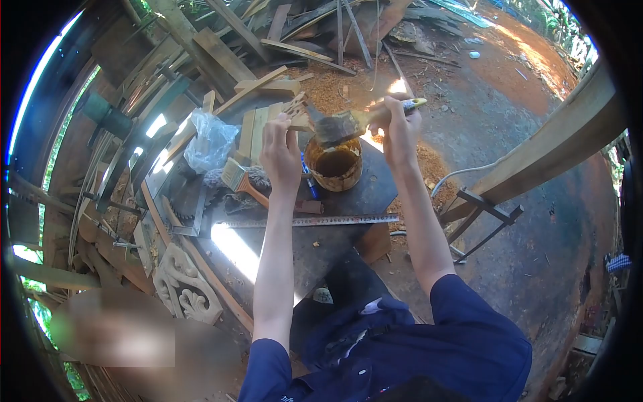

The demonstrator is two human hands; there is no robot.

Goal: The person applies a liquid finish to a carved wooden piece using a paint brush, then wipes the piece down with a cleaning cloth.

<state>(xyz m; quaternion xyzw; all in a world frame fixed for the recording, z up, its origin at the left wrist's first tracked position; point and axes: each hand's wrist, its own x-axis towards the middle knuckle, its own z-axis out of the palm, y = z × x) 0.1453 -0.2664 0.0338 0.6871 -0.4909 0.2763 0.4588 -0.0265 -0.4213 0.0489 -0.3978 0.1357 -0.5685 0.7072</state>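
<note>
My right hand (400, 130) is closed around the handle of a wide paintbrush (338, 127), whose dark, wet-looking bristles point left above a stained can (343, 181). My left hand (280, 147) is raised to the left of the can, fingers closed on a small pale wooden piece (299, 119), mostly hidden by the fingers. Brown liquid coats the can's inside. Beside my left forearm lies a second paintbrush (246, 182) with a wooden handle, resting on a crumpled grey cloth (242, 202). A blue pen (308, 177) lies next to the can.
A measuring tape (335, 220) stretches across the dark worktable (321, 251). To the left are a clear plastic bag (211, 142), a saw blade (186, 218) and a carved wooden ornament (186, 285). Scrap boards (281, 47) pile up ahead; a thick curved timber (536, 154) stands right.
</note>
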